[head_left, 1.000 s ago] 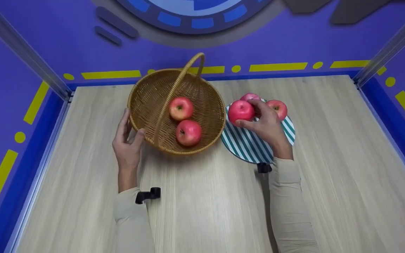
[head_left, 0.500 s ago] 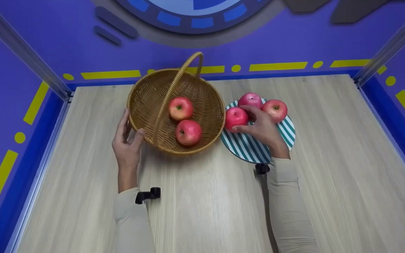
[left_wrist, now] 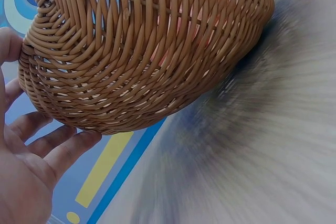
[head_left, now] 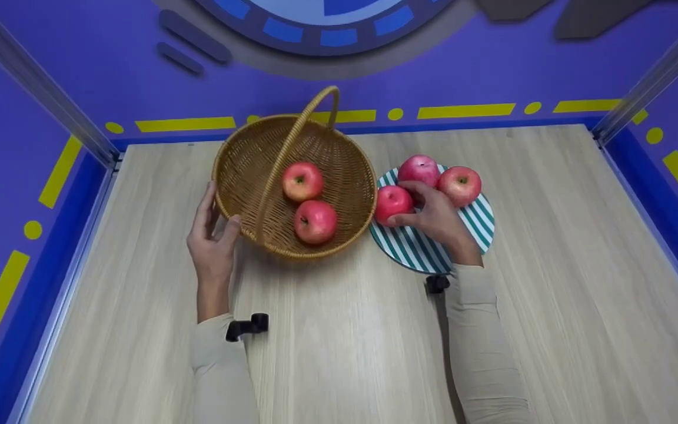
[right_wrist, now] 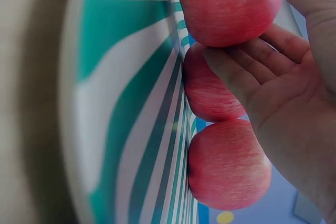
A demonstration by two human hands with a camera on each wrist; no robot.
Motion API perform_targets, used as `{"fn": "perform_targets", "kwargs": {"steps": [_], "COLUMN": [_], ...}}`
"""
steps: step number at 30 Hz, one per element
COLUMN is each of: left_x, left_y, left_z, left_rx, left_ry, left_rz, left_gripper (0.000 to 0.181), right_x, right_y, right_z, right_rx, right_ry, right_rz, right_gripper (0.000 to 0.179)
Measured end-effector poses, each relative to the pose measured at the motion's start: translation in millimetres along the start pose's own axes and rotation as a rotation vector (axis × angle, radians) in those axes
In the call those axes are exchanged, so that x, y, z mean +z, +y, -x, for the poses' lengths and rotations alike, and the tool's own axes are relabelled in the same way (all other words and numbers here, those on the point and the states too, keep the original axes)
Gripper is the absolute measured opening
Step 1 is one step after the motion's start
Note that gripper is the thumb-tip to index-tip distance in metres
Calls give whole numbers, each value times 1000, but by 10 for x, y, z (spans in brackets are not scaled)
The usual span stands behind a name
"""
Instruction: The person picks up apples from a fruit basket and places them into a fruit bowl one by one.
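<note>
At the wicker basket's left side, my left hand (head_left: pixel 213 253) rests its fingers on the outer wall, with the thumb at the rim. The wicker basket (head_left: pixel 245 159) stands tilted open toward me and holds two red apples, one apple (head_left: pixel 302 181) behind the other apple (head_left: pixel 315 222). My right hand (head_left: pixel 440 221) holds a third red apple (head_left: pixel 394 204) between thumb and fingers, low at the left part of the striped plate (head_left: pixel 406 247). Behind it on the plate are a pinkish apple (head_left: pixel 419 169) and another red apple (head_left: pixel 460 186).
Everything stands on a light wood table (head_left: pixel 339 330). A blue-purple wall (head_left: pixel 462 82) with yellow marks closes off the back, and similar panels rise at both sides. The basket's arched handle (head_left: pixel 298 132) stands up over its opening. Basket rim and plate edge lie close together.
My right hand has moved left and toward me with the apple, which now sits lower at the plate's left edge, uncovering the pinkish apple. The left hand and basket have hardly moved.
</note>
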State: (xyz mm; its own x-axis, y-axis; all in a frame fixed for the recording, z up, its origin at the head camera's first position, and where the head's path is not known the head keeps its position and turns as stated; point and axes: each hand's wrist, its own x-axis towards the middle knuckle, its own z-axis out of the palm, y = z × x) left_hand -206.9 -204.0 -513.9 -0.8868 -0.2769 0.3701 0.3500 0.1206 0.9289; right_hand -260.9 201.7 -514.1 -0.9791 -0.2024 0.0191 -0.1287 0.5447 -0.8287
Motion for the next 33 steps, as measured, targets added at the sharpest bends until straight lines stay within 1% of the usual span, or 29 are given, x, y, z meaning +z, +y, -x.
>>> {"fn": "perform_targets", "kwargs": {"steps": [10,14,21,28,33], "left_x": [3,7,10,2,-2], "left_y": [-12,-9,-10,-11,-12], "left_z": [-5,-6,-7,1,1], "left_rx": [0,-4,-3,-13,-4], "left_ry": [8,12,12,15,10], "left_rz": [5,13,13,-4,-17], "left_gripper": [67,67,66,66,66], "right_x": [-31,-39,-94,-147,-184], "right_y": [4,-6,-32,-88,-153], "right_z": [10,10,34,57,79], "right_rx": [26,36,18,26,11], "right_ry": [-52,-60,-65,-53,0], "right_rz": [-16,-10,-20,-38,-66], "right_gripper": [81,82,80,77,74]}}
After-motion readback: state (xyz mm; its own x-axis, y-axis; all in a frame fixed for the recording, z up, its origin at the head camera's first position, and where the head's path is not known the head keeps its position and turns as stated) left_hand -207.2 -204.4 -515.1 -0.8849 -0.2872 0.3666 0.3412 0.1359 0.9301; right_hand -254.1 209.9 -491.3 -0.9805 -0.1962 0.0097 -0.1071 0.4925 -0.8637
